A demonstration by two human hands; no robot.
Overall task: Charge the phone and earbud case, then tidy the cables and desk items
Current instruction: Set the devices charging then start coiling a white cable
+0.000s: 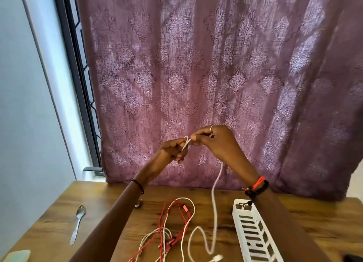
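a purple curtain [216, 65] hangs behind the wooden counter [110, 218]. on the counter lie a white slotted rack [253, 234] at the right, a red and white cable tangle [176, 222] at the centre, and a spoon [78, 222] at the left.

step in hand, judged: tidying, coiling one white cable [215, 193]. both hands are raised above the counter. the left hand [170, 151] pinches a folded loop of the cable in curled fingers [177, 143]. the right hand [220, 141] grips the same cable just beside it. the free length drops from the right hand to the counter, its connector [217, 258] resting near the front edge.

next move calls for drawing up slack and laying further loops into the left hand without snagging the tangle.
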